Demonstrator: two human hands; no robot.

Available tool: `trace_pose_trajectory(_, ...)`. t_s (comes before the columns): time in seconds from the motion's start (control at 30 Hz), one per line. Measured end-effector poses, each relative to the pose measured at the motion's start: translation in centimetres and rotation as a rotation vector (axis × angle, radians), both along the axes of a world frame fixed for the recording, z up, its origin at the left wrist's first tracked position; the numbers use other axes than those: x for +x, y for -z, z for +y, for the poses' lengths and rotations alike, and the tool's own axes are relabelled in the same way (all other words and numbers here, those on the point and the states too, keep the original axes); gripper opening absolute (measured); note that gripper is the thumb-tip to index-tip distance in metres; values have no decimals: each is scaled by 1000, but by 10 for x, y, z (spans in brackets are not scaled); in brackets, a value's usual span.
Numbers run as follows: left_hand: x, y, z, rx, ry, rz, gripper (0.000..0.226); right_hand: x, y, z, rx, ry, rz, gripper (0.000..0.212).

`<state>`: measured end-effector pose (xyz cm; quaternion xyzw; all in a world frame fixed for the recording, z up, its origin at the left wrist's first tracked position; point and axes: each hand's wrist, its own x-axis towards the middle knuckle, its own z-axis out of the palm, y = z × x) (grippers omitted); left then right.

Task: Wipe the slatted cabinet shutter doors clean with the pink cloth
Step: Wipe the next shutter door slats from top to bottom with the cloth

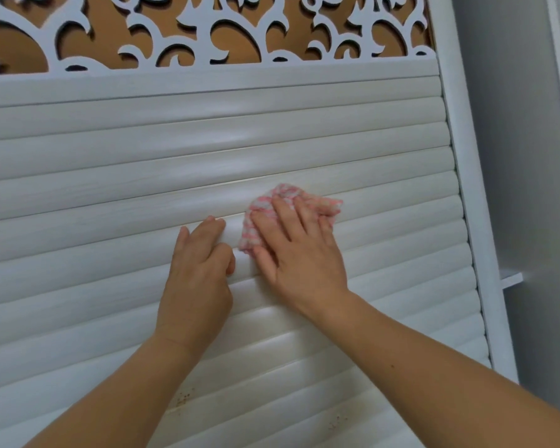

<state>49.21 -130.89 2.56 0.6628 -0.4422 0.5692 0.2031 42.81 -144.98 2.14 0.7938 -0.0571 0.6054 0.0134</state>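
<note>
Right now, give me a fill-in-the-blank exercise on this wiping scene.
1. The right hand presses a pink-and-white ____ onto the slats.
2. The left hand holds ____ and rests on the shutter.
3. Brown specks lie ____ both hands.
4. The cutout scrollwork panel sits ____ the slats.

Missing words: cloth; nothing; below; above

Open slats leftward; frame probably close right.

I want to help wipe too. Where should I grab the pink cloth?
Probably the bunched corner of the pink cloth poking out past the right hand's fingertips. Come from the upper right, since the rest lies flat under that hand against the shutter slats and the left hand blocks the other side.
</note>
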Motion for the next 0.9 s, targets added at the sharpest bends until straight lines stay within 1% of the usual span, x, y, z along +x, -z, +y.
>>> trace_pose_trajectory(0.07,-2,1,2,15,-13,-11,24,-6,-2,-22,-33,-2,35,48)
trace_pose_trajectory(0.17,-5,3,5,45,-56,-29,21,-19,-4,-58,28,41,51,50)
trace_pose_trajectory(0.27,-7,2,6,47,-75,-32,21,-31,-1,-93,175,96,19,55)
trace_pose_trajectory(0.33,-9,1,4,36,-76,-30,22,-36,-2,-109,325,86,-16,52)
trace_pose_trajectory(0.4,-11,0,3,32,-79,-31,22,-35,-2,-110,459,40,-56,47)
trace_pose_trajectory(0.5,-11,1,4,51,-89,-33,22,-25,3,-87,547,-17,-138,48)
trace_pose_trajectory(0.63,-9,0,5,58,-80,-35,24,-9,20,-37,510,-48,-125,63)
trace_pose_trajectory(0.77,-7,0,4,50,-66,-18,23,0,28,5,357,-55,-141,58)
trace_pose_trajectory(0.83,-6,0,5,59,-54,-7,22,3,32,22,295,-85,-87,57)
trace_pose_trajectory(0.9,-5,-1,6,78,-46,-5,22,5,37,33,203,-70,-27,54)
